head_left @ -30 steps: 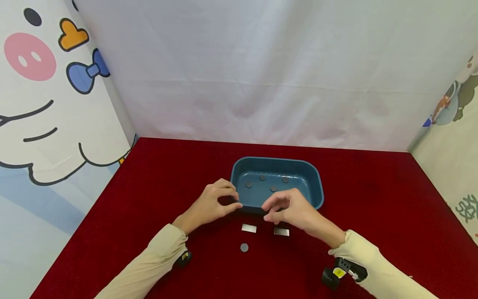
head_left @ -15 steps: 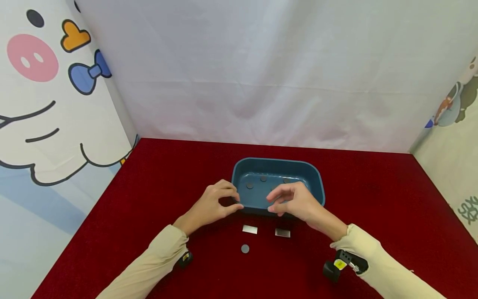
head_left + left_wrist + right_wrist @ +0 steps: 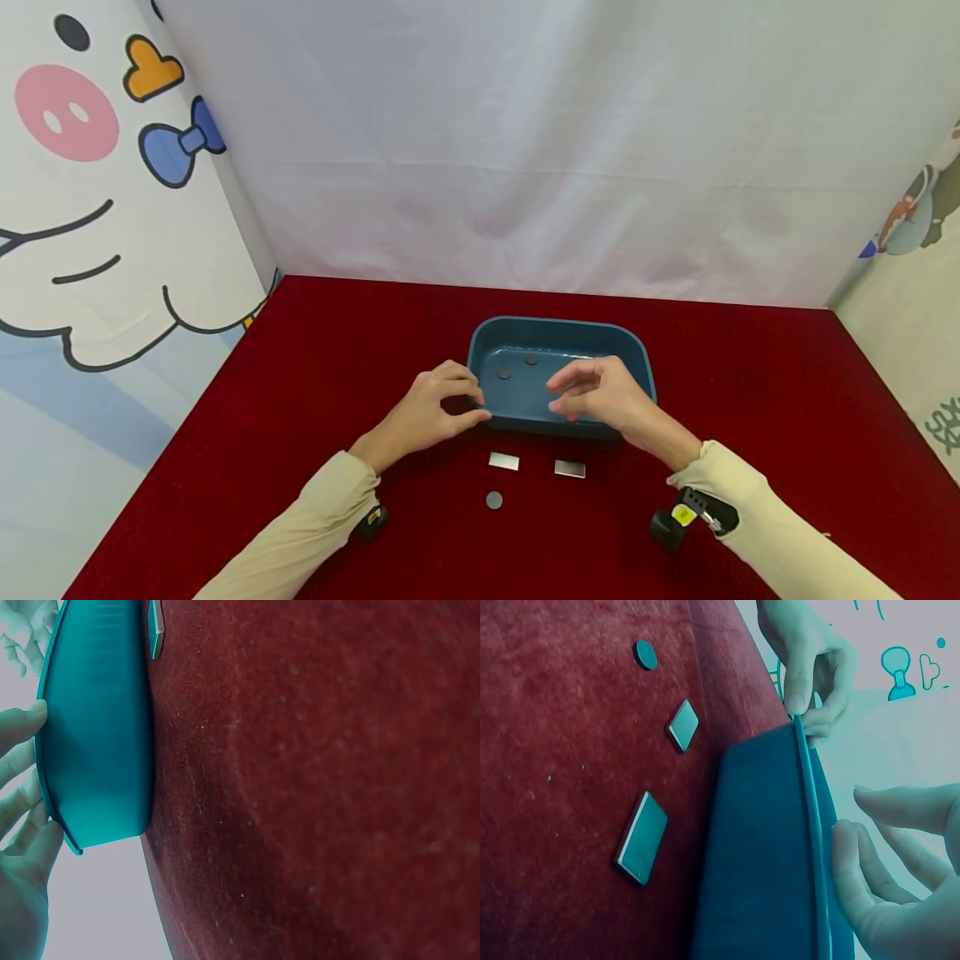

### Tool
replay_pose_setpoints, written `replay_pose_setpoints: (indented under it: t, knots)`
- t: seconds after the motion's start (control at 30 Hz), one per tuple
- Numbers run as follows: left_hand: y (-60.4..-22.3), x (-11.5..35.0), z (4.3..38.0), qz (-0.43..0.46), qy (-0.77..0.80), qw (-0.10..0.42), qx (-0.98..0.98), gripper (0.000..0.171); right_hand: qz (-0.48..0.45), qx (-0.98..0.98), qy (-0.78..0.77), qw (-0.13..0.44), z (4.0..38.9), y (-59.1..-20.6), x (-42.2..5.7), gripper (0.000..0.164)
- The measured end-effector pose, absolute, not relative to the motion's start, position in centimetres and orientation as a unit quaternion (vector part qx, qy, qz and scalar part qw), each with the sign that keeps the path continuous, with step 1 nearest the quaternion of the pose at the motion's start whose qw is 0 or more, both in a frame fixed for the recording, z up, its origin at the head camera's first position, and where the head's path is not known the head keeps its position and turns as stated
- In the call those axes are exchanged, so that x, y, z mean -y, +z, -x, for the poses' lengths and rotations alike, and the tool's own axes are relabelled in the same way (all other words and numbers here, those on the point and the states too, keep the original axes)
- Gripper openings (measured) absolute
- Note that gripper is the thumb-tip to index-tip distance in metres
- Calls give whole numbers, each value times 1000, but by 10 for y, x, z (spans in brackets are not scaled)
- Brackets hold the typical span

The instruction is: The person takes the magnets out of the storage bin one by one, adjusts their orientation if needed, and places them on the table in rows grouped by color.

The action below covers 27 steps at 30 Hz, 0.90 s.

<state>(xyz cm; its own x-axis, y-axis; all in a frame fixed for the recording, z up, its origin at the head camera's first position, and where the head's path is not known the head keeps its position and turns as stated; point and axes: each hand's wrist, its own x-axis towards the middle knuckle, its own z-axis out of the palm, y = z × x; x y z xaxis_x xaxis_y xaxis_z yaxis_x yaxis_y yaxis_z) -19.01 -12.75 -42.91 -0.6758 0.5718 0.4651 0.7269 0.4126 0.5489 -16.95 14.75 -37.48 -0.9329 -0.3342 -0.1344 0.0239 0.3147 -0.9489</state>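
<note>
In the head view my left hand (image 3: 426, 410) grips the front left corner of a blue plastic tub (image 3: 551, 423), thumb at the front rim and fingers at the left side. The left wrist view shows the thumb and fingertips at the rim of the tub (image 3: 97, 735). My right hand (image 3: 600, 393) hovers over the front right part of the tub, fingers loosely bent, thumb and index finger apart with nothing between them. Two small grey discs (image 3: 504, 373) show on the tub floor; my right hand covers the area to their right.
On the red cloth before the tub lie two silver rectangular plates, a left one (image 3: 504, 461) and a right one (image 3: 570, 469). A grey disc (image 3: 494, 500) lies nearer to me. A white curtain (image 3: 525, 167) rises behind the table (image 3: 360, 333).
My right hand has moved from the tub's front rim up and right over its inside, covering discs that showed before. My left hand stays at the corner.
</note>
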Motion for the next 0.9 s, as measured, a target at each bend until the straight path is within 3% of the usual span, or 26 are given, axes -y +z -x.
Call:
replay_pose_setpoints:
  t: [0.4,0.9]
  knots:
    - [-425,129,191,390,-378,105,833,13,72,-797,-582,146,189,-385,-153,34]
    - [-428,128,190,396,-375,112,830,14,46,-816,-559,139,207,-400,-152,29]
